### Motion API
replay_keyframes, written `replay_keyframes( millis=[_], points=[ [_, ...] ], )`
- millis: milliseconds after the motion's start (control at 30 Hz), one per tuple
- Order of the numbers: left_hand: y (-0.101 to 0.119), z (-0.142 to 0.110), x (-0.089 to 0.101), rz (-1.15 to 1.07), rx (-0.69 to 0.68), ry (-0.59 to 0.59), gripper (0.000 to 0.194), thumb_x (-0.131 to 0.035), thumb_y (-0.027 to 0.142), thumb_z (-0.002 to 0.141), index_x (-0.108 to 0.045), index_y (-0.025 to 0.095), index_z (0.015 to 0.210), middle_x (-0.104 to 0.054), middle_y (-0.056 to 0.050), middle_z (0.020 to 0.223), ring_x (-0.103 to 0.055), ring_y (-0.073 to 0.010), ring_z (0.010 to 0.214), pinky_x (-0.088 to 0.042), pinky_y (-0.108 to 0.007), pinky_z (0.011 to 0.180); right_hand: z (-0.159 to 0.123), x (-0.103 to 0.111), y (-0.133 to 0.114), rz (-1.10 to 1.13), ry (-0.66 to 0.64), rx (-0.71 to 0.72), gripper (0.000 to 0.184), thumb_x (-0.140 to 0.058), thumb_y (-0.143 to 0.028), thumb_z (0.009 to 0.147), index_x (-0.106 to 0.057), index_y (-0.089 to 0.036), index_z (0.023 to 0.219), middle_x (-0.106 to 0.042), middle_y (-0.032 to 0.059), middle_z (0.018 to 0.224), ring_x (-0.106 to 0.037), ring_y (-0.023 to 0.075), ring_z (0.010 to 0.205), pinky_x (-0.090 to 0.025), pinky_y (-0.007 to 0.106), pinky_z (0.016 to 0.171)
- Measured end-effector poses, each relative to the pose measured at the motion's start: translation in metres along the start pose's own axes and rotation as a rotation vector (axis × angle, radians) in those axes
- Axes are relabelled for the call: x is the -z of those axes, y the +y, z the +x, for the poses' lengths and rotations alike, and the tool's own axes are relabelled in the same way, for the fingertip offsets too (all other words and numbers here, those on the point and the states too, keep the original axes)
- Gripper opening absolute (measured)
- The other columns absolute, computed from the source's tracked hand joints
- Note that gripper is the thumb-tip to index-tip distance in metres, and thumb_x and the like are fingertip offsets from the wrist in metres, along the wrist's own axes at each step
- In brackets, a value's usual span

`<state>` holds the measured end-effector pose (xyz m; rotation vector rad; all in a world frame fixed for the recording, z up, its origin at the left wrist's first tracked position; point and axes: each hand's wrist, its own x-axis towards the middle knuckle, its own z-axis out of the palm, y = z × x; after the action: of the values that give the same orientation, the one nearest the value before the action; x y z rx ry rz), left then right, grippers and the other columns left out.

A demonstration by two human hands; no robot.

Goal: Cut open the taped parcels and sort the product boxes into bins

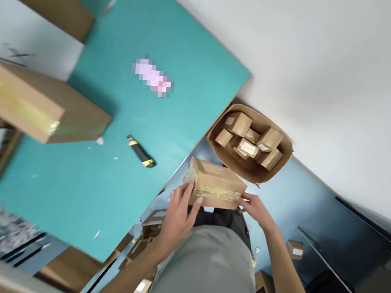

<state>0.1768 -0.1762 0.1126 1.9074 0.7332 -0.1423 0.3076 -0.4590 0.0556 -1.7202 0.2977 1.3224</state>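
Observation:
A taped cardboard box [218, 178] is held in front of my body, off the edge of the green table [186, 54]. Wrinkled clear tape runs along the side that faces me. My left hand [181, 213] grips its left end, with the thumb on the near side. At the right end, the fingers of my right hand [253, 207] are pinched on the lower corner by the tape. Just beyond the box stands a large open carton [283, 161] with several small boxes in it. A black and yellow box cutter [141, 152] lies on the table.
On the table's left side are a long cardboard box [78, 115] and more cartons. A blurred pinkish item [152, 76] lies mid-table. The white wall [341, 86] rises behind the carton. A small box [295, 249] sits on the blue floor at right, and more boxes are below the table.

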Motion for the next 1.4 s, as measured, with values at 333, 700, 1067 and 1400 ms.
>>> replay_keyframes(
  millis=[333, 700, 1067, 1400],
  points=[
    [-0.104, -0.019, 0.172, 0.329, 0.467, 0.350, 0.049, -0.046, 0.051, 0.111, -0.069, 0.015, 0.135, -0.077, -0.022, 0.130, -0.070, -0.0384, 0.129, -0.053, -0.054, 0.118, 0.044, -0.209, -0.094, -0.266, -0.812, 0.073, 0.048, -0.101, -0.054, 0.083, -0.071, -0.018, 0.073, -0.079, 0.0032, 0.079, -0.078, 0.0160, 0.081, -0.060, 0.018, 0.070],
    [-0.054, 0.062, 0.047, 0.147, -0.066, 0.333, 0.048, -0.058, 0.046, 0.111, -0.067, 0.015, 0.146, -0.074, -0.020, 0.149, -0.071, -0.0303, 0.142, -0.054, -0.046, 0.125, 0.065, -0.199, -0.050, -0.112, -0.795, 0.128, 0.013, -0.086, -0.030, 0.095, -0.081, -0.019, 0.097, -0.079, -0.0018, 0.089, -0.074, 0.0109, 0.076, -0.053, 0.015, 0.064],
    [-0.079, 0.175, -0.205, 0.337, -0.006, -0.332, 0.051, -0.067, 0.026, 0.105, -0.064, 0.014, 0.153, -0.070, -0.022, 0.154, -0.065, -0.0364, 0.148, -0.050, -0.053, 0.130, 0.118, -0.016, 0.042, 0.468, -0.152, -0.171, 0.023, -0.080, -0.040, 0.098, -0.081, -0.023, 0.114, -0.087, 0.0076, 0.119, -0.083, 0.0196, 0.100, -0.063, 0.036, 0.103],
    [-0.233, 0.305, -0.314, 0.600, 0.217, -0.381, 0.085, -0.079, 0.029, 0.098, -0.043, 0.005, 0.171, -0.053, -0.031, 0.170, -0.048, -0.0421, 0.165, -0.039, -0.053, 0.137, 0.258, -0.040, 0.132, 0.996, 0.300, -0.156, 0.041, -0.081, -0.049, 0.088, -0.076, -0.025, 0.120, -0.086, 0.0112, 0.128, -0.082, 0.0299, 0.122, -0.058, 0.048, 0.117]
  ],
)
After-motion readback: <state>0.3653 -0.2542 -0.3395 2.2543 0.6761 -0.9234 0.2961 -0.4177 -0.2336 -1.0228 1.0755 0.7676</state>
